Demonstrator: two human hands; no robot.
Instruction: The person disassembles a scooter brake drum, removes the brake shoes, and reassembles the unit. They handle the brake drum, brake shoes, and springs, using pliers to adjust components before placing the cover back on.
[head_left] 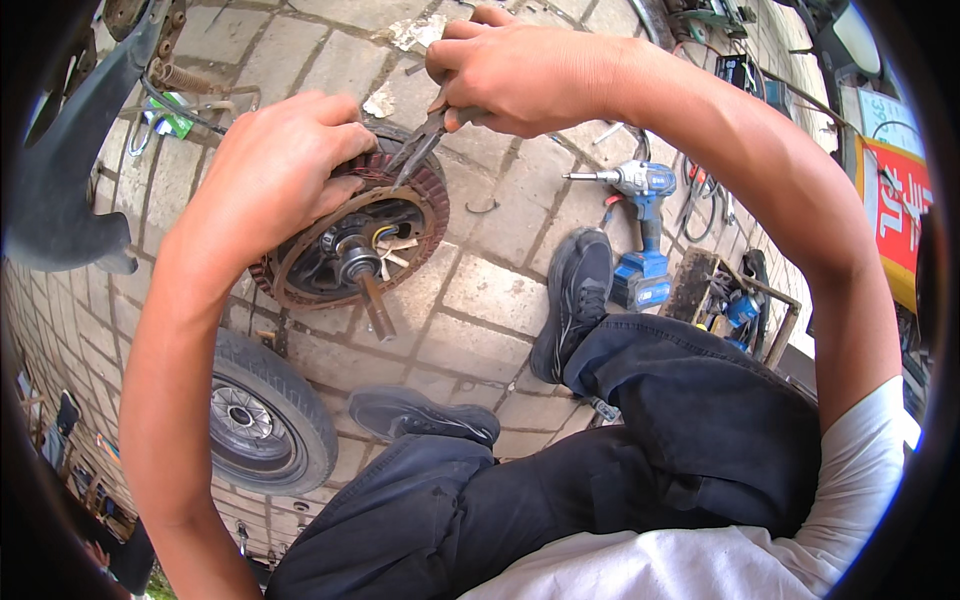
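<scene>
A hub motor stator with a ring of reddish-brown copper windings is tilted over the paving. Its steel shaft points towards me, with a few coloured wires beside it. My left hand grips the stator's upper left rim between thumb and fingers. In my right hand are pliers, fingers wrapped round the handles. The jaws reach the upper edge of the windings; whether they pinch a wire is too small to tell.
A blue cordless impact driver stands right of my shoe. Beyond it lies a tool box with loose tools. A tyred wheel rests at lower left, a dark curved fender at upper left. Cables and small parts lie on the brick paving.
</scene>
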